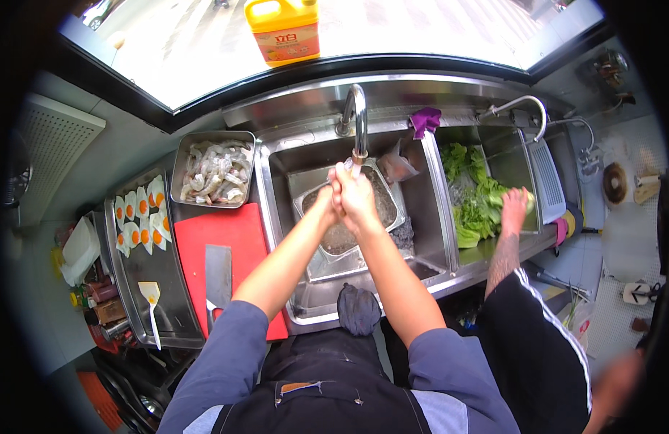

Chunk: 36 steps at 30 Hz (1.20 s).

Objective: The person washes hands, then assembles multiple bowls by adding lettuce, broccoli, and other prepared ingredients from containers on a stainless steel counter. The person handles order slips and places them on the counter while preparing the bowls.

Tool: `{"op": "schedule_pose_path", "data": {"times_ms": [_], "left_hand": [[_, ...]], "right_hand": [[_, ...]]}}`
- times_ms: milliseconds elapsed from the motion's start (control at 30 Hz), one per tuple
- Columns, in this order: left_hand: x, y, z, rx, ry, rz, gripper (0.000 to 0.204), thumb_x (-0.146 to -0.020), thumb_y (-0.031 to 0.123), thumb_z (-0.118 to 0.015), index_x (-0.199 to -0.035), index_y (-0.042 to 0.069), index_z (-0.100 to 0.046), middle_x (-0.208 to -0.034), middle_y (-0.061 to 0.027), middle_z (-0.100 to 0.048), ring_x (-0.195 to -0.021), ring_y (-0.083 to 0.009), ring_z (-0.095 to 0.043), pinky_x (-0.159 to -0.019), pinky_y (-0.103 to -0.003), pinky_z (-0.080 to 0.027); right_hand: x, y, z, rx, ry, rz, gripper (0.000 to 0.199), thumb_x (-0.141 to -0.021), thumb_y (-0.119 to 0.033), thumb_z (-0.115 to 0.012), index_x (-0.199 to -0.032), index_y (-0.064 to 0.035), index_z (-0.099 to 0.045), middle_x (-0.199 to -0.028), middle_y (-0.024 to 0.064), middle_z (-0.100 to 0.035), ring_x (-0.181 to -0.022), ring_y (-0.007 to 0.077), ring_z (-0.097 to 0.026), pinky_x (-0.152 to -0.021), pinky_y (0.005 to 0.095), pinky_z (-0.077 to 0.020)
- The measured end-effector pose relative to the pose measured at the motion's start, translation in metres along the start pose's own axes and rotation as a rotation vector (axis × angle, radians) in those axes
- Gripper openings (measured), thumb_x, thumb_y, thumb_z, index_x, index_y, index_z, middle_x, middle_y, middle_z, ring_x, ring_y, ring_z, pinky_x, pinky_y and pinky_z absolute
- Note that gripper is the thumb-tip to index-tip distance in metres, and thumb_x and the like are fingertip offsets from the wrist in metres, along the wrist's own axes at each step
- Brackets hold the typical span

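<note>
Under the curved faucet (359, 116), my left hand (327, 202) and my right hand (354, 194) press together with their fingers closed round each other. Whatever lies between them, if anything, is hidden. Right below the hands, a rectangular metal pan (305, 189) of murky water sits in the left sink basin (282, 170). A clear plastic bag (398, 166) with something pinkish in it lies beside the pan at the right. To the left of the sink stands a metal tray (178, 181) heaped with peeled shrimp (217, 172).
A cleaver (219, 271) lies on the red cutting board (255, 249). Farther left, a tray (143, 289) holds fried eggs (143, 202) and a white spatula (153, 307). Another person's hand (516, 206) touches lettuce (475, 206) in the right basin. A dark cloth (358, 309) hangs over the front edge.
</note>
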State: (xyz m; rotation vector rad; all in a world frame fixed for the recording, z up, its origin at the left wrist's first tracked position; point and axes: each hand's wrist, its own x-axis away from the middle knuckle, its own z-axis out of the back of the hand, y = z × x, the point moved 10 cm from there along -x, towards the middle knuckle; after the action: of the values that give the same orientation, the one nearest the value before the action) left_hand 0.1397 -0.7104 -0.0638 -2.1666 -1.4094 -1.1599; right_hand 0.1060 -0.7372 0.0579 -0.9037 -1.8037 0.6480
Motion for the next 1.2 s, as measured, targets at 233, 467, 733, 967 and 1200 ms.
{"op": "schedule_pose_path", "data": {"times_ms": [233, 467, 733, 967, 1200], "left_hand": [[0.021, -0.008, -0.027, -0.724, 0.036, -0.099, 0.03, -0.098, 0.029, -0.05, -0.11, 0.004, -0.058, -0.081, -0.0019, -0.06, -0.063, -0.0094, -0.051, -0.054, -0.024, -0.042], [0.055, 0.059, -0.083, -1.372, -0.014, -0.723, 0.026, -0.092, 0.026, -0.054, -0.1, 0.004, -0.063, -0.075, -0.0082, -0.062, -0.067, -0.0212, -0.06, -0.064, -0.036, -0.048], [0.106, 0.094, -0.054, -2.334, 0.159, -1.207, 0.018, -0.078, 0.011, -0.059, -0.094, 0.007, -0.055, -0.076, -0.0097, -0.06, -0.075, -0.0281, -0.059, -0.072, -0.039, -0.045], [0.182, 0.231, -0.03, -2.172, 0.443, -1.536, 0.011, -0.084, 0.012, -0.06, -0.094, 0.007, -0.06, -0.076, -0.0114, -0.062, -0.075, -0.0301, -0.06, -0.067, -0.041, -0.049], [0.268, 0.303, 0.04, -2.004, 0.652, -1.363, 0.041, -0.083, 0.021, -0.064, -0.122, 0.009, -0.058, -0.126, -0.0139, -0.057, -0.122, -0.03, -0.049, -0.109, -0.048, -0.029]], "right_hand": [[-0.107, -0.033, 0.066, 0.124, 0.137, 0.081, 0.033, -0.098, -0.031, -0.05, -0.091, -0.0016, -0.063, -0.075, 0.0042, -0.065, -0.054, 0.0107, -0.059, -0.047, 0.0227, -0.0461], [-0.239, -0.01, 0.085, 0.543, 0.358, 0.18, 0.024, -0.088, -0.023, -0.062, -0.087, -0.0009, -0.07, -0.076, 0.009, -0.068, -0.059, 0.0129, -0.06, -0.053, 0.0293, -0.0465], [-0.249, -0.031, 0.07, 0.243, 0.273, 0.446, 0.031, -0.086, -0.033, -0.069, -0.089, -0.0022, -0.068, -0.067, 0.0065, -0.067, -0.052, 0.0115, -0.058, -0.045, 0.027, -0.0425], [-0.181, -0.018, 0.082, 0.83, 0.591, 0.45, 0.042, -0.09, -0.038, -0.061, -0.108, -0.0008, -0.063, -0.1, 0.0223, -0.066, -0.088, 0.0357, -0.063, -0.084, 0.0447, -0.0474], [-0.005, 0.09, -0.031, 0.889, 0.241, 0.414, 0.028, -0.087, -0.029, -0.061, -0.084, -0.0013, -0.062, -0.079, 0.0207, -0.065, -0.077, 0.0399, -0.062, -0.071, 0.0453, -0.048]]}}
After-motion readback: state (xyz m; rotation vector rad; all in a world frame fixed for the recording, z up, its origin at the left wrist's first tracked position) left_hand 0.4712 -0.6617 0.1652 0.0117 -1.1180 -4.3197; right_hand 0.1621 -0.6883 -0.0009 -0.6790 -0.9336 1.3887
